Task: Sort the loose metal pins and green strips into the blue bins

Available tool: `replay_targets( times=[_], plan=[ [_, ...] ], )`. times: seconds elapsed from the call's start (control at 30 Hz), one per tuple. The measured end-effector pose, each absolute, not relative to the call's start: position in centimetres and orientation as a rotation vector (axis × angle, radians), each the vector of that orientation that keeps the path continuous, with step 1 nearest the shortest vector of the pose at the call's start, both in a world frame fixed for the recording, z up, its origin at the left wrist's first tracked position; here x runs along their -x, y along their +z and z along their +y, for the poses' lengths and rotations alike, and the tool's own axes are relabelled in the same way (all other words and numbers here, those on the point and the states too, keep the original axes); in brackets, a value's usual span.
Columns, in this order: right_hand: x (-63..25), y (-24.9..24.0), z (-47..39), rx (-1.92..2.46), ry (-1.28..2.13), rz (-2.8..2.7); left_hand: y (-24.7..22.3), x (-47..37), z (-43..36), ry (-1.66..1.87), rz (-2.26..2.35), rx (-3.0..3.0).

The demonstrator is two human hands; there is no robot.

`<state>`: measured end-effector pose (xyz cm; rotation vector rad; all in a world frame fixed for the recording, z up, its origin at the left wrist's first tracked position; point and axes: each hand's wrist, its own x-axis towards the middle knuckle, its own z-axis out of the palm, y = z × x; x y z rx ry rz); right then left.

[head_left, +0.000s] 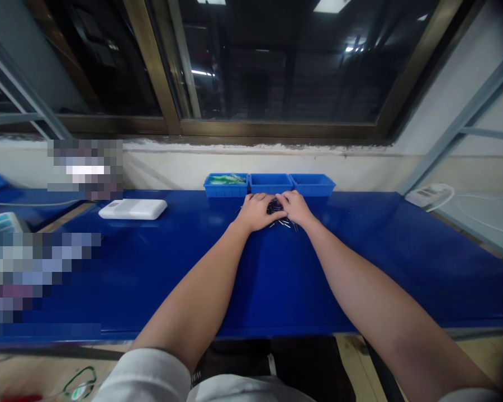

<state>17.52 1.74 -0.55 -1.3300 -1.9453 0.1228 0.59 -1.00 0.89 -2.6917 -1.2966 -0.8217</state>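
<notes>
A loose pile of thin, dark and shiny metal pieces (pixel 284 223), like small pins or screws, lies on the blue table (pixel 272 279) near its far side. My left hand (pixel 257 213) rests over the left part of the pile, thumb stretched toward the right. From the other side my right hand (pixel 294 207) reaches onto the pile, its fingers apart and bent down. Both hands cup around the pieces, and part of the pile is hidden beneath them. The pieces are too small to name exactly.
Behind my hands stand three blue bins: the left bin (pixel 226 192) holds green-and-white items, beside a middle bin (pixel 270 188) and a right bin (pixel 314 190). A white box-like device (pixel 133 209) lies left. A white power strip (pixel 428 195) sits at the right edge.
</notes>
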Motion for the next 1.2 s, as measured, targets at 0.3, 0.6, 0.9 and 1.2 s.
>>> replay_targets(
  times=[0.3, 0.6, 0.9, 1.2],
  plan=[
    [-17.1, 0.1, 1.2, 1.257, 0.16, -1.902, 0.9, -0.4, 0.2, -1.025, -1.345, 2.586],
    [-17.0, 0.0, 1.3, 1.15, 0.433, -1.743, 0.9, -0.2, 0.0, -1.024, -1.434, 2.533],
    [-17.3, 1.0, 0.8, 0.96, 0.763, -1.563, 1.0, -0.1, 0.0, -1.006, -1.501, 2.517],
    [-18.7, 0.4, 2.0, 1.138, 0.393, -1.327, 0.7, 0.2, 0.1, -1.173, -1.574, 2.392]
  ],
)
